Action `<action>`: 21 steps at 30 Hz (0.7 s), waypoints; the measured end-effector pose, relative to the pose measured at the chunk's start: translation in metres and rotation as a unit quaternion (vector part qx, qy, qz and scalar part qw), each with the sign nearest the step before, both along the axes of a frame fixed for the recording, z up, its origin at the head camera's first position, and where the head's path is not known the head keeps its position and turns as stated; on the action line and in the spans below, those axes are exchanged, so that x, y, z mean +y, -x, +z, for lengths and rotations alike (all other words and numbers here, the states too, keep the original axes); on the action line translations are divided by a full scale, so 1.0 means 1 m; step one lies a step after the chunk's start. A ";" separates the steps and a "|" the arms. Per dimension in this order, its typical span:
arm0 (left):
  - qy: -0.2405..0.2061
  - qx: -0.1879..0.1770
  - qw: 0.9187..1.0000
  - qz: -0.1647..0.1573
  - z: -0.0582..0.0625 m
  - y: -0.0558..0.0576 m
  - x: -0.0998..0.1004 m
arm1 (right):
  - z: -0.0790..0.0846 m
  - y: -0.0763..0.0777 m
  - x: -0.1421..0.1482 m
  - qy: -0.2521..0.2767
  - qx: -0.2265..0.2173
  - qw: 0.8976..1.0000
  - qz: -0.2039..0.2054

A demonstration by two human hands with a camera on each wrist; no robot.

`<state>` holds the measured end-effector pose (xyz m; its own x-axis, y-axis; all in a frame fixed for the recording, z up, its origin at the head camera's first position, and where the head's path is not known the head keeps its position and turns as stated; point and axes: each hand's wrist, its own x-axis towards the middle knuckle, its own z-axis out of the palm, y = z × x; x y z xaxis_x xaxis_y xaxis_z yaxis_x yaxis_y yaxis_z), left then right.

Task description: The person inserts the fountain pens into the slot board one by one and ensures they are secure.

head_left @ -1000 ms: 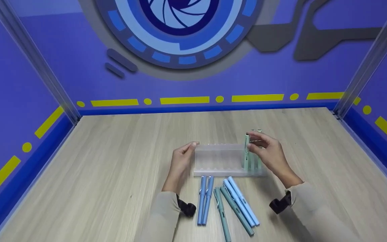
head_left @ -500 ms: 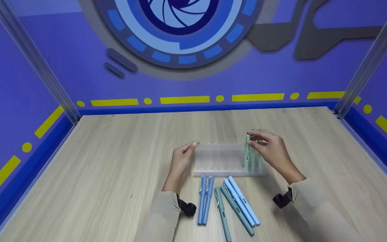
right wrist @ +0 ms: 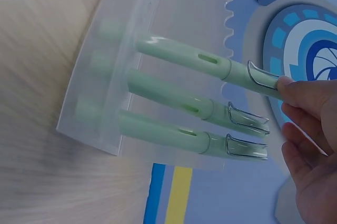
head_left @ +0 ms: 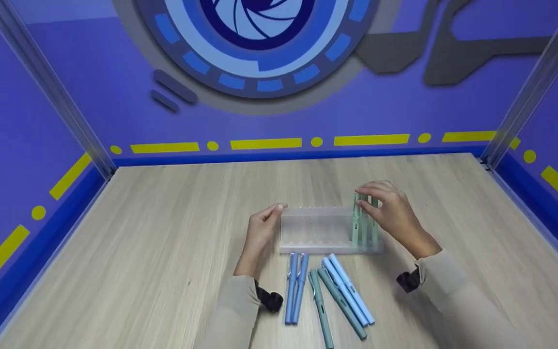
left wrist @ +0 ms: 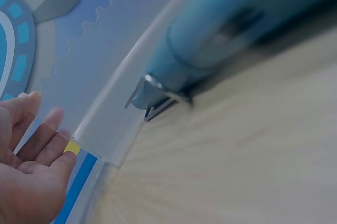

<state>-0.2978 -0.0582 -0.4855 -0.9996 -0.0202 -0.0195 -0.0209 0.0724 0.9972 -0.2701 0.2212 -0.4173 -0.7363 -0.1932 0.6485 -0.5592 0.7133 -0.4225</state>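
A clear plastic pen rack (head_left: pixel 315 229) stands on the table, with three pale green pens upright in its right end. At its left edge, my left hand (head_left: pixel 262 230) pinches the rack between thumb and fingers; the left wrist view shows some fingers behind the clear panel. My right hand (head_left: pixel 395 215) pinches the cap end of the leftmost green pen (right wrist: pixel 184 58), whose lower end sits in the rack's base. Beside that one stand the middle green pen (right wrist: pixel 168 95) and the outer green pen (right wrist: pixel 163 133), apart from my thumb.
In front of the rack lie two blue pens (head_left: pixel 294 291), two dark green pens (head_left: pixel 341 303) and two light blue pens (head_left: pixel 349 288). A blue wall (head_left: pixel 259 121) rises behind the wooden table (head_left: pixel 162 252).
My right wrist has shifted slightly right, and its fingers have tilted over the pen tops. The left hand, the rack and the loose pens stay where they were.
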 end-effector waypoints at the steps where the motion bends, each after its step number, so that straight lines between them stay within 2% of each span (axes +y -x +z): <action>1: 0.000 0.000 1.000 0.000 0.000 0.000 0.000 | 0.000 0.001 0.000 -0.003 0.002 1.000 0.002; 7: 0.017 0.014 1.000 -0.003 0.000 0.000 0.000 | 0.000 0.007 0.000 -0.029 0.013 0.999 0.011; 13: 0.014 0.019 1.000 -0.003 -0.001 -0.001 0.000 | -0.001 0.011 0.001 -0.047 -0.012 0.999 0.000; 21: 0.006 0.011 1.000 0.002 -0.001 0.000 0.001 | -0.002 0.015 0.002 -0.055 -0.021 0.998 -0.001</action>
<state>-0.2978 -0.0569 -0.4864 -0.9997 -0.0240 0.0030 0.0009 0.0844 0.9964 -0.2853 0.2231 -0.4193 -0.7632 -0.2599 0.5916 -0.5410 0.7576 -0.3652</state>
